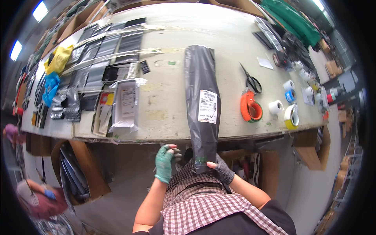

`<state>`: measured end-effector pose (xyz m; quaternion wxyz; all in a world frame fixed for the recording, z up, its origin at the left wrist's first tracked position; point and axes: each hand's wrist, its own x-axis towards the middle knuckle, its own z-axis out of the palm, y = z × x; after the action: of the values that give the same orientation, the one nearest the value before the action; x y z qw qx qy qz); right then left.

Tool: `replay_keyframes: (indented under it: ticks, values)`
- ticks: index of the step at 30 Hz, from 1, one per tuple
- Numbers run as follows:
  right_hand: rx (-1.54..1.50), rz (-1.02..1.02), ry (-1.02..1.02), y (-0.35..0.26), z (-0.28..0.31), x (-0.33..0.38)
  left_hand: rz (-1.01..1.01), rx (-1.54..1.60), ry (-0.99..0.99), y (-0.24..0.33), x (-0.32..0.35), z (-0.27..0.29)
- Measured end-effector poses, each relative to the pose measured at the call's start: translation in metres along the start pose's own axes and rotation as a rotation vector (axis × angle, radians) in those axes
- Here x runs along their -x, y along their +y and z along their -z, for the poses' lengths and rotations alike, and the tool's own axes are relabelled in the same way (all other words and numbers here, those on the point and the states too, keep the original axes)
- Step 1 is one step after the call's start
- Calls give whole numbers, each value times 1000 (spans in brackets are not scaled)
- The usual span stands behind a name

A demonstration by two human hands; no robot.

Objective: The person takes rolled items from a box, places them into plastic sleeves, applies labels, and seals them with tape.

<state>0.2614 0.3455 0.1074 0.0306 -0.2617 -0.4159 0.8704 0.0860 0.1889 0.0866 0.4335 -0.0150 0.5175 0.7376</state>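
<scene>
A long black plastic mailing bag (200, 74) with a white printed label (207, 106) lies lengthwise on the table, its near end hanging past the front edge towards my apron. My right hand (223, 171), in a dark grey glove with a bare thumb tip, grips that near end; the thumb presses on top and the other fingers are hidden beneath. Green tape shows on the bag beside the thumb. To the left of the bag, my left hand (166, 160) wears a green glove. Its fingers are slightly bent and apart, holding nothing and not touching the bag.
Right of the bag are black scissors (250, 80), an orange tape dispenser (250, 107) and several tape rolls (275, 107). A plastic-lined box (126, 103) and stacked dark bags (105, 47) occupy the left side. Cartons (88, 172) stand below; another person (41, 199) is at far left.
</scene>
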Motion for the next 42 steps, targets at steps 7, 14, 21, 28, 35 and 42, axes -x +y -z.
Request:
replay_keyframes:
  ticks: [7,14,21,28,35,42]
  values:
    - [107,-21,101,-56,41,61,382,147,-296,-25,-119,-67]
    - [104,-197,136,-34,123,104,365,511,-352,-45,-231,-159]
    - [411,-180,221,-54,168,57,372,688,-405,-5,-266,-190]
    - [360,-161,-33,-239,83,-124,-312,430,-327,214,-363,-214]
    - [18,618,-457,-415,-135,-360,-680,656,-247,370,-339,-154]
    - [408,267,-226,-199,-58,-322,-66,-528,-108,80,-188,-40]
